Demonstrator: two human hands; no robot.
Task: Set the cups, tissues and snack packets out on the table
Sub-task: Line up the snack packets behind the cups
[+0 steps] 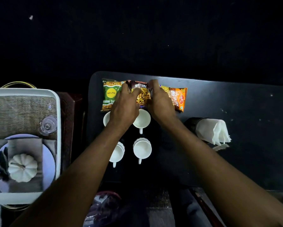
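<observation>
While both hands' fingers (135, 91) pinch it, the Mixture packet (141, 94) lies between them (flat).

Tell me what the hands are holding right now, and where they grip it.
Both hands, left and right, hold the Mixture snack packet by its two side edges.

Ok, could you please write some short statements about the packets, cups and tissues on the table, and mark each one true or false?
1. Both hands are on the middle snack packet, the one marked MIXTURE. True: the left hand and the right hand grip it from either side.
2. Six white cups stand on the table. False: four white cups are visible, in two rows.
3. The tissues sit in a dark holder to the right of the cups. True.
4. The orange packet lies at the left end of the row. False: it is at the right end; the green packet is at the left.
</observation>
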